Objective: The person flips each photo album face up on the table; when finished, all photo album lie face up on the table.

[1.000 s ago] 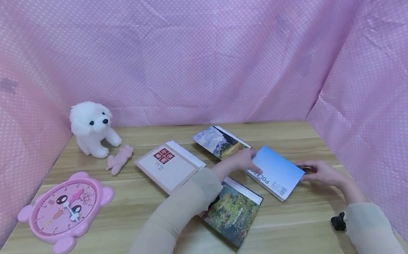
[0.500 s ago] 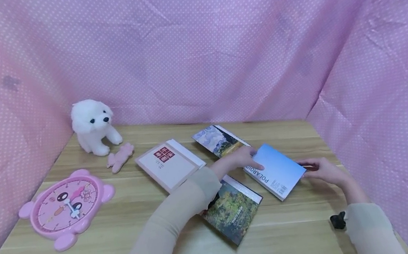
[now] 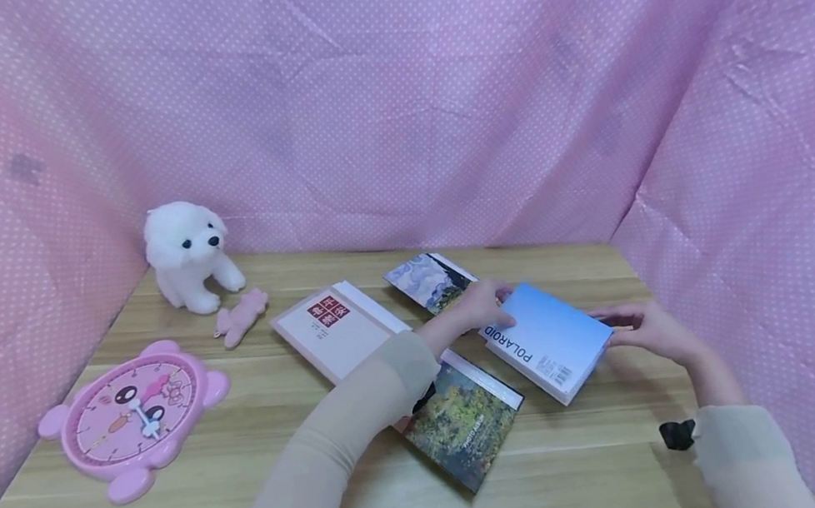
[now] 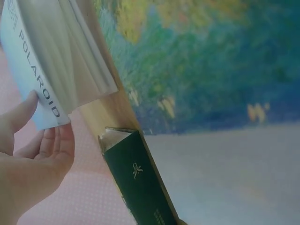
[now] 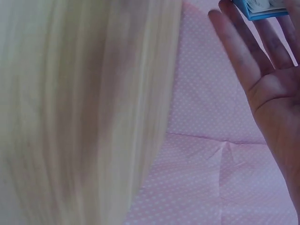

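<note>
A blue-and-white photo album (image 3: 548, 334) lettered POLAROID is held between both hands over the right part of the table. My left hand (image 3: 479, 304) grips its left corner; in the left wrist view, the thumb presses the cover (image 4: 33, 75) while the fingers curl beneath. Clear sleeve pages (image 4: 75, 61) show at the album's edge. At the opposite corner, my right hand (image 3: 646, 331) pinches the album, its fingers reaching underneath in the right wrist view. Under my left forearm lies an album with a green garden painting (image 3: 468, 423). Behind the left hand lies another painted album (image 3: 429, 281).
A cream album with a red square (image 3: 329, 334) lies left of the left forearm. Farther left are a pink toy clock (image 3: 131, 411), a small pink plush (image 3: 241, 316) and a white plush dog (image 3: 189, 258). Pink dotted cloth (image 3: 392, 121) hangs around the wooden table (image 3: 590, 468).
The blue album has shifted slightly and its near edge looks thicker, more raised. My left hand has slid a little left and up along its corner; the right hand has risen slightly.
</note>
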`<state>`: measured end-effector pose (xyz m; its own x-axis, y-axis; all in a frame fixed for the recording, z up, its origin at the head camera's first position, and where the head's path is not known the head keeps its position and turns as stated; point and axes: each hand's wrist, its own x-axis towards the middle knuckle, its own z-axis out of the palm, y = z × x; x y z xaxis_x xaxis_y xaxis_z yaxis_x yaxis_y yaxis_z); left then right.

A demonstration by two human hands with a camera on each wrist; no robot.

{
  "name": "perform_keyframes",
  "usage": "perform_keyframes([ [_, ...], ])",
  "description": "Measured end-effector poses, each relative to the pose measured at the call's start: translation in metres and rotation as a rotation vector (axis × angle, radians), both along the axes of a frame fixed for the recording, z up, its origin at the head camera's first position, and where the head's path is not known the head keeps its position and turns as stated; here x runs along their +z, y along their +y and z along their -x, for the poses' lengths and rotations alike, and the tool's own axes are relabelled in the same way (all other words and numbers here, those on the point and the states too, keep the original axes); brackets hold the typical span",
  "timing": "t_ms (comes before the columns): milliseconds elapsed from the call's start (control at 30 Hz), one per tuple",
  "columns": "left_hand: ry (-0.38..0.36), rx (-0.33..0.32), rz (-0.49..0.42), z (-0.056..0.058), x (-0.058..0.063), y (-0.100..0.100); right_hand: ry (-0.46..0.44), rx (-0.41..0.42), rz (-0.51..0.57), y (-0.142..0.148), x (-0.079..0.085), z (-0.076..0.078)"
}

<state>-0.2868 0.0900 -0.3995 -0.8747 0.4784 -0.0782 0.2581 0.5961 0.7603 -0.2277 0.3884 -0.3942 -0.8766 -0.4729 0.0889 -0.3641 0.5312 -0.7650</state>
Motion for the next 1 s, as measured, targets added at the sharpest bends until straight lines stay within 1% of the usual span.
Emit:
perform_keyframes([
  [167, 0.075, 0.012, -0.051, 0.003, 0.0, -0.001, 0.006, 0.033, 0.035, -0.006, 0.012, -0.001],
  [300, 0.132, 0.025, -0.084, 0.006, 0.0, -0.001, 0.022, 0.016, 0.033, -0.011, 0.022, -0.002],
  [367, 0.14, 0.026, -0.107, 0.008, 0.0, 0.0, 0.018, 0.015, 0.043, -0.012, 0.027, -0.003],
  [467, 0.111, 0.01, -0.149, 0.008, 0.001, 0.0, 0.012, 0.051, 0.076, -0.013, 0.032, -0.002],
  [567, 0.076, -0.005, -0.189, 0.007, 0.001, 0.0, 0.028, 0.105, 0.102, -0.013, 0.034, -0.001],
  [667, 0.041, -0.006, -0.227, 0.005, 0.001, -0.001, 0.058, 0.138, 0.1, -0.013, 0.034, 0.0],
  [733, 0.011, -0.003, -0.259, 0.004, 0.001, -0.002, 0.056, 0.149, 0.094, -0.012, 0.034, 0.001],
  [900, -0.073, 0.005, -0.307, 0.001, 0.0, -0.005, 0.013, 0.157, 0.061, -0.01, 0.033, 0.002],
  [1000, -0.096, 0.008, -0.314, 0.0, 0.0, -0.007, -0.017, 0.18, 0.043, -0.01, 0.031, 0.003],
])
